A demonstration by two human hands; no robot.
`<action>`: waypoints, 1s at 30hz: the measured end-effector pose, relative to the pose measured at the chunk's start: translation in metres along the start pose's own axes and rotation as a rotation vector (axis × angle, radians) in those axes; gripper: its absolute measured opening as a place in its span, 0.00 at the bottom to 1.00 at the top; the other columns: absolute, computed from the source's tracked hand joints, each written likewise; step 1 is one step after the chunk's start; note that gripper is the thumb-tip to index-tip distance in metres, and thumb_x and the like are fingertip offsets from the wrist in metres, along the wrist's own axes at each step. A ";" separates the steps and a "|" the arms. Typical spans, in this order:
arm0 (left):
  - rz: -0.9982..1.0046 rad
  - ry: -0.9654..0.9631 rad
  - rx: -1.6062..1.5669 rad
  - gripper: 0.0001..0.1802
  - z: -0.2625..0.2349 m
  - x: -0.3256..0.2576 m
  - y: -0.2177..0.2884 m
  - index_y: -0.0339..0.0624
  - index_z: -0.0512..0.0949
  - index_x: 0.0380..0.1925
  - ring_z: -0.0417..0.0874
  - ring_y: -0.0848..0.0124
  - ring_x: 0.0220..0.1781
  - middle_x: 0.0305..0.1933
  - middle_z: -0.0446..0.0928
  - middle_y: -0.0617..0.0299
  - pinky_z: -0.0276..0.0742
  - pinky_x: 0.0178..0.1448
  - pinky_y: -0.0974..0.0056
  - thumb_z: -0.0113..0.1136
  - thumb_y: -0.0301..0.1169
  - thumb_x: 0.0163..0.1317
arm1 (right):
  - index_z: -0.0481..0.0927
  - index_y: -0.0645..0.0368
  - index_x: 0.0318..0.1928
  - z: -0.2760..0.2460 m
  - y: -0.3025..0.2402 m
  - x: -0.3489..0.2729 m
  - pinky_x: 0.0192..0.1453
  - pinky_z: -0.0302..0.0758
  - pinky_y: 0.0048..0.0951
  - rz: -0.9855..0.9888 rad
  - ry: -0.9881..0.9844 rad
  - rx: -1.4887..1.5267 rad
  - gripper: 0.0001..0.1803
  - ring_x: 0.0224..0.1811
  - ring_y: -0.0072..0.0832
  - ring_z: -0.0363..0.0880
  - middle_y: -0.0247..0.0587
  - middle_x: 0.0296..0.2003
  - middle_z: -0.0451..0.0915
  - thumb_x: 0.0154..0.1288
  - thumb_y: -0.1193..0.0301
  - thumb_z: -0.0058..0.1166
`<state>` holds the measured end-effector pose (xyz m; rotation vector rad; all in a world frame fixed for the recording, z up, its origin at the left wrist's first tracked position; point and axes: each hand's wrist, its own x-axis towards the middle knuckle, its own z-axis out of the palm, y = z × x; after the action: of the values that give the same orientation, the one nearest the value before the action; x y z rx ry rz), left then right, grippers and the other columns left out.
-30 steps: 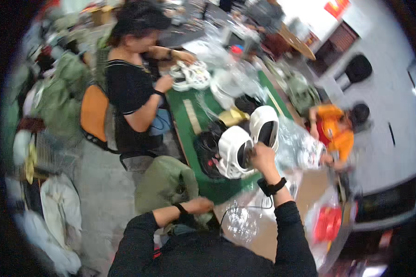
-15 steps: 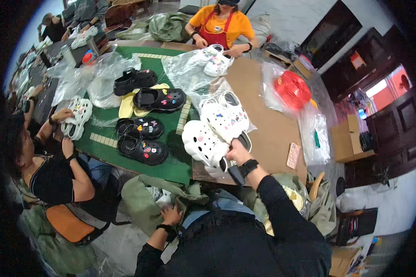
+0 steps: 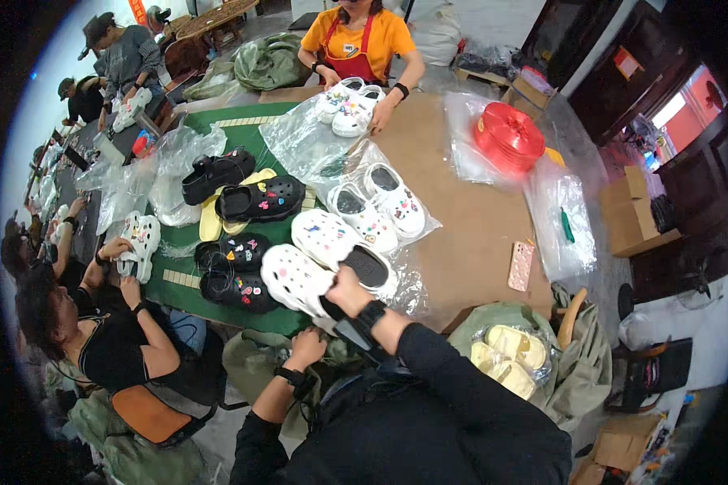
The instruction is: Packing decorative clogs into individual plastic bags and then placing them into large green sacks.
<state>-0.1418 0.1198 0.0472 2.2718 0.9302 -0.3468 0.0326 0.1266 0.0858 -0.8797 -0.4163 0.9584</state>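
A pair of white clogs (image 3: 299,279) with small charms is held by the heel end in my right hand (image 3: 346,293), fingers closed round it, over the near edge of the table. My left hand (image 3: 307,347) is above the green sack (image 3: 255,356) at the table's edge, its fingers loosely bent and nothing visible in them. Just beyond the held pair, another white pair (image 3: 380,212) lies on clear plastic. Black clogs with charms (image 3: 263,198) and a pale yellow pair (image 3: 210,218) rest on the green mat (image 3: 291,230).
Across the table, a person in orange (image 3: 380,40) handles white clogs (image 3: 352,105). At left, another person (image 3: 105,339) holds a white clog (image 3: 141,242). A red ribbon roll (image 3: 508,137), a pink phone (image 3: 520,267) and clear bags (image 3: 562,226) lie right. An open sack (image 3: 461,327) holds bagged yellow clogs (image 3: 514,356).
My right hand has moved left with the white clogs, toward the black ones. My left hand has risen out of the green sack. The person across has shifted their white clogs.
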 end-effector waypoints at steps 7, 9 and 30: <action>-0.128 0.061 0.024 0.24 0.029 -0.027 -0.019 0.45 0.67 0.49 0.62 0.52 0.57 0.56 0.62 0.52 0.56 0.59 0.49 0.54 0.39 0.51 | 0.63 0.62 0.53 0.045 -0.039 0.075 0.56 0.62 0.40 0.864 0.139 0.590 0.23 0.50 0.39 0.69 0.48 0.49 0.69 0.62 0.61 0.41; -0.150 0.158 0.086 0.26 0.035 -0.049 -0.027 0.45 0.65 0.51 0.59 0.52 0.59 0.58 0.60 0.52 0.54 0.60 0.49 0.57 0.37 0.49 | 0.59 0.64 0.56 0.037 -0.057 0.063 0.51 0.66 0.35 0.708 -0.094 -0.006 0.27 0.47 0.35 0.71 0.46 0.49 0.69 0.59 0.64 0.46; -1.076 0.078 -0.164 0.35 0.064 -0.117 -0.023 0.53 0.60 0.58 0.48 0.42 0.64 0.65 0.45 0.42 0.48 0.62 0.41 0.56 0.46 0.50 | 0.74 0.64 0.32 -0.167 -0.098 0.195 0.36 0.68 0.40 -0.428 0.155 -1.816 0.10 0.31 0.46 0.73 0.56 0.30 0.74 0.53 0.70 0.47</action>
<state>-0.2419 0.0280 0.0416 1.4556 2.0781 -0.5933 0.2984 0.1869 0.0527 -2.3056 -1.3238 -0.1574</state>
